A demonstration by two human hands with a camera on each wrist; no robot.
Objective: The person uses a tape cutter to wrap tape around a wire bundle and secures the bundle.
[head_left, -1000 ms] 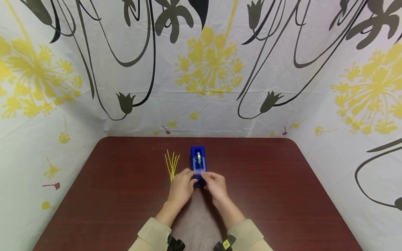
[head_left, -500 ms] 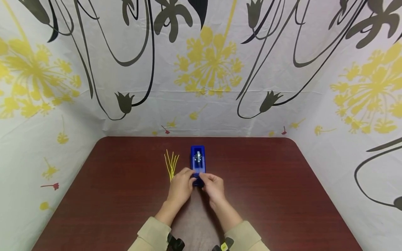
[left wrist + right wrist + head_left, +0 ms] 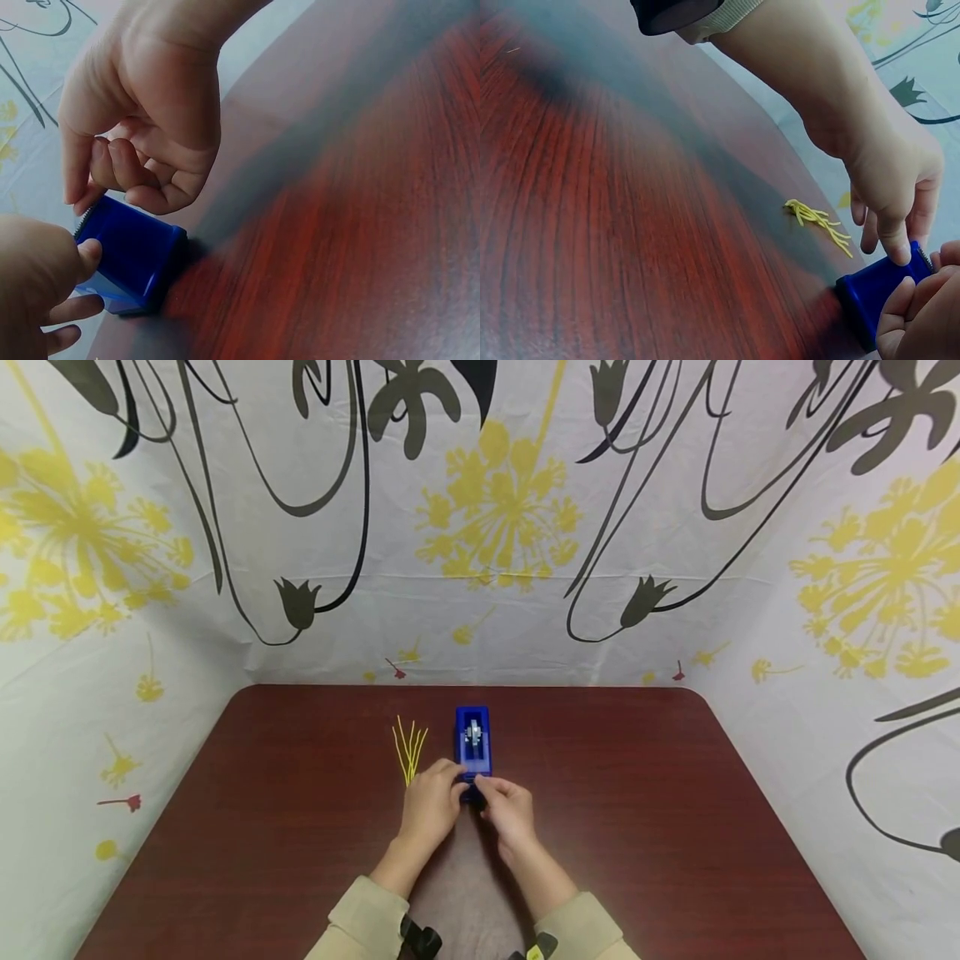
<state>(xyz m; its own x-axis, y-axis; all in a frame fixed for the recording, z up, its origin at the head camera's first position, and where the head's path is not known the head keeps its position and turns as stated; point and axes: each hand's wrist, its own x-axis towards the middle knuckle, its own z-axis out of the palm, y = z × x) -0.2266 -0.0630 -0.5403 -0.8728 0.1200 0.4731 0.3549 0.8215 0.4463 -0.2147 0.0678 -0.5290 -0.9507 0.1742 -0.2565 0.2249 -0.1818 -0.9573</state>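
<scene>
A blue tape dispenser (image 3: pixel 460 752) stands lengthwise near the far middle of the table, its roll of clear tape (image 3: pixel 472 735) sitting in the middle. My left hand (image 3: pixel 429 802) grips its near end from the left; in the left wrist view the thumb (image 3: pixel 91 251) lies on the blue end face. At the serrated cutting edge (image 3: pixel 85 219), the thumb and index finger of my right hand (image 3: pixel 512 810) pinch together on the tape's end. That bit of tape is clear and hardly visible between the fingertips.
Several thin yellow strands (image 3: pixel 409 752) lie in a bunch just left of the dispenser, their near ends hidden behind my left hand. The dark red wooden table (image 3: pixel 637 827) meets a patterned cloth (image 3: pixel 525 652) along its far edge.
My right fingertips have shifted slightly left and toward me over the dispenser's near end. The left hand keeps its grip, and the dispenser stays practically in place.
</scene>
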